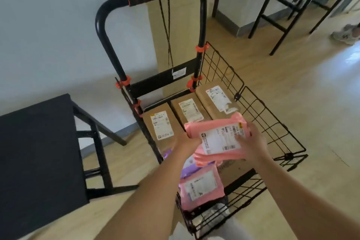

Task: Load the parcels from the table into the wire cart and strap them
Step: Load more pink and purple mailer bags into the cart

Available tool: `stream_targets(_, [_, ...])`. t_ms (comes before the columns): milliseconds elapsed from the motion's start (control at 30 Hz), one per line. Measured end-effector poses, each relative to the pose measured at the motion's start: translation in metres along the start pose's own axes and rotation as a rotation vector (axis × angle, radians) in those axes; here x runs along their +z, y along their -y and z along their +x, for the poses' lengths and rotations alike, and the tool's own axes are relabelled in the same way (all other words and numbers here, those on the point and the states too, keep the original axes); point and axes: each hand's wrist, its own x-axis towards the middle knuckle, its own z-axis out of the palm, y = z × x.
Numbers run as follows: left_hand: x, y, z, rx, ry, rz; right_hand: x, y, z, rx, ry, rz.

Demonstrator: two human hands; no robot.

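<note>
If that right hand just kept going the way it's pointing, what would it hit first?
Probably the cardboard boxes standing in the wire cart, since the right hand, holding the pink parcel, points that way; depth is unclear.

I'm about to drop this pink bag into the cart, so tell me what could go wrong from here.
1. The pink parcel, held by the left hand and right hand, may slide off the lower pink mailer and purple mailer piled below it.
2. The wire cart has wide gaps and its right side seems splayed outward, so a soft bag could slip out.
3. The cord hangs only from the handle, so nothing is strapped yet.
</note>
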Motion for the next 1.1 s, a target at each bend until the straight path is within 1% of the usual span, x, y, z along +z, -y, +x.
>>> stream_targets(200, [0.089,0.006,0.017,-0.182,0.000,-0.005,-0.021,-0.066,0.062,0.133,0.074,-0.095])
stream_targets(333, [0.142,0.026,0.025,-0.300,-0.027,-0.065,-0.019,-0.113,0.087,0.169,0.179,-0.220])
stream_targets(433, [0.167,0.038,0.035,-0.347,-0.029,-0.082,-0.008,-0.140,0.101,0.220,0.272,-0.338])
stream_targets(600, [0.192,0.057,0.056,-0.448,0.102,-0.078,0.018,-0.168,0.124,0.342,0.463,-0.521])
stream_targets(733, [0.202,0.063,0.069,-0.490,0.133,-0.028,0.035,-0.176,0.141,0.380,0.596,-0.625])
stream_targets(867, [0.208,0.067,0.075,-0.513,0.194,0.027,0.038,-0.179,0.152,0.376,0.666,-0.746])
stream_targets(1000, [0.213,0.073,0.081,-0.572,0.241,0.058,0.035,-0.181,0.154,0.363,0.678,-0.825])
stream_targets(1100, [0.218,0.077,0.082,-0.616,0.243,0.082,0.037,-0.182,0.152,0.323,0.702,-0.864])
